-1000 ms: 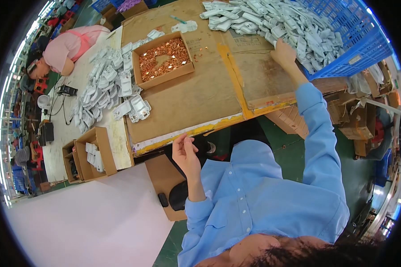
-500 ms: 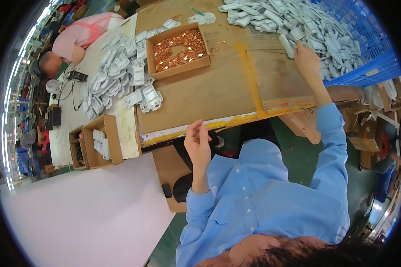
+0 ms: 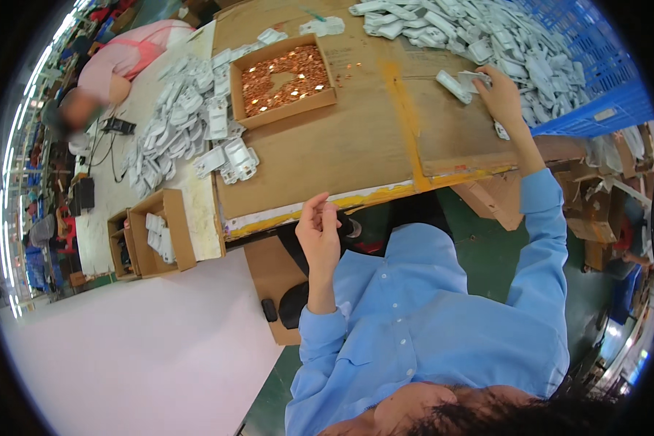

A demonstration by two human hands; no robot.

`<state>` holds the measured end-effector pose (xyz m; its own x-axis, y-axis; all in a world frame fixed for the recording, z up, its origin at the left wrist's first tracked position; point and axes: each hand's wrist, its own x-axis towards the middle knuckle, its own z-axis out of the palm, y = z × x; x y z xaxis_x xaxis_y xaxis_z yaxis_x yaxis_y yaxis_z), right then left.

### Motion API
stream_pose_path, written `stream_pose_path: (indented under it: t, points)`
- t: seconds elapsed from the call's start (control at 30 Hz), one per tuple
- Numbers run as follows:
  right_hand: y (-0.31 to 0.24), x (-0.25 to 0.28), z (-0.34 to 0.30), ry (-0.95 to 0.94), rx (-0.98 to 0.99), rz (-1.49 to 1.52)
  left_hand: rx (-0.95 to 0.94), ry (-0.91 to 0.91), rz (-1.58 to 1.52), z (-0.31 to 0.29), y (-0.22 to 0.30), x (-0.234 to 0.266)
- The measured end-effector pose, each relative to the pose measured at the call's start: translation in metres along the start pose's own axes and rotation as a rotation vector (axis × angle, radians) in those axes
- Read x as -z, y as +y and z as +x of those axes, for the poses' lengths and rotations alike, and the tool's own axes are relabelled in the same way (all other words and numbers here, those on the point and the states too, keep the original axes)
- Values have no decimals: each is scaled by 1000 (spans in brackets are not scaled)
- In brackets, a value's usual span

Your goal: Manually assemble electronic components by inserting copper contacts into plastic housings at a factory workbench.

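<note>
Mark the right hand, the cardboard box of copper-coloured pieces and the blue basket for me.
Right hand (image 3: 501, 97): head view, back of the hand.
Cardboard box of copper-coloured pieces (image 3: 291, 110): head view, its near wall.
Blue basket (image 3: 630, 107): head view, its near wall.

1. I'm in a factory workshop: my bench (image 3: 327, 149) is topped with worn cardboard and streaked with yellow tape (image 3: 403, 123).
2. Pale grey parts (image 3: 171, 116), many of them much alike, lie heaped to my left and right, in a quantity that speaks of bulk work.
3. A box (image 3: 291, 109) of small coppery bits (image 3: 305, 69) stands near one heap, a big blue crate (image 3: 603, 112) by the other.
4. Past the left heap, a co-worker (image 3: 127, 54) in pink bends beside a white table (image 3: 98, 247).
5. Strip lights (image 3: 6, 203) line the far left, with red stools (image 3: 67, 232) nearby.
6. I see green floor (image 3: 487, 247) below, and cartons (image 3: 592, 211) to my right.
</note>
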<state>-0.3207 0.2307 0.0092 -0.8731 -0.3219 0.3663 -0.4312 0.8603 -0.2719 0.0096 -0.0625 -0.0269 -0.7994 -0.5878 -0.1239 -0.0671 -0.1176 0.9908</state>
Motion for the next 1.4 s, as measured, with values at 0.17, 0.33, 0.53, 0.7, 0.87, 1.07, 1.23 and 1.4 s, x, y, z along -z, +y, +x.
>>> stream_pose_path:
  t: [0.17,0.33,0.53,0.7,0.87,1.07,1.23,1.4]
  points:
    - [-45,11,-33,-186,37,484,-29,-70,24,5,-11,-8]
    - [-133,13,-81,-567,120,825,37,-266,-11,1,1,-44]
    - [-177,-11,-94,-761,127,1063,200,-302,-189,3,-16,-34]
    - [-204,-26,-83,-912,152,1117,215,-209,-238,2,-23,-15]
    - [-227,-47,-19,-744,251,979,214,-25,-384,-2,-25,6]
    - [-259,-123,102,-317,654,381,170,-32,-441,-7,-23,25]
    - [-286,-169,142,-268,852,-109,192,-50,-514,-13,-27,31]
    - [-301,-198,154,-306,952,-301,226,-39,-537,-13,-29,34]
